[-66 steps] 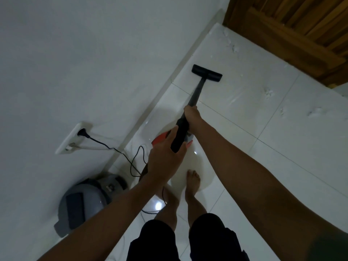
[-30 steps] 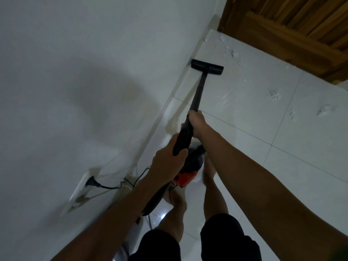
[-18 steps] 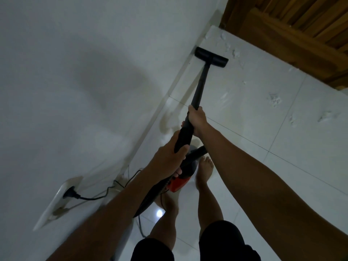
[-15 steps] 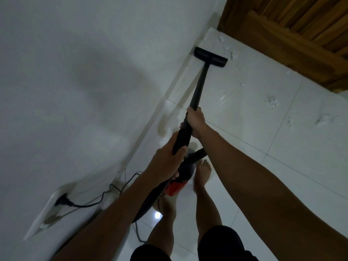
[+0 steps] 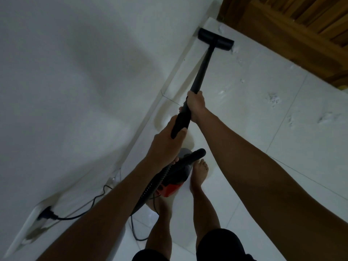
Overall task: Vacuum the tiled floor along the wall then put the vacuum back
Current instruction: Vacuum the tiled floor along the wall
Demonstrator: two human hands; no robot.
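Observation:
A black vacuum wand [image 5: 202, 70] runs from my hands to its flat floor head [image 5: 215, 42], which lies on the white tiled floor [image 5: 263, 129] against the wall's skirting, near the corner by the wooden door. My right hand [image 5: 195, 105] grips the wand higher up. My left hand [image 5: 166, 144] grips the wand's thick handle end. The ribbed hose [image 5: 162, 178] drops from the handle to the red and black vacuum body [image 5: 172, 187] by my bare feet.
The white wall [image 5: 75, 91] fills the left side. The power cord [image 5: 79, 213] runs from a plug in the wall socket [image 5: 44, 213] across the floor. A wooden door [image 5: 301, 31] closes the far end. Small white debris specks [image 5: 274, 98] lie on the tiles to the right.
The floor head has slid further along the wall toward the corner by the door. I have stepped forward, and the grey object by the socket has left view.

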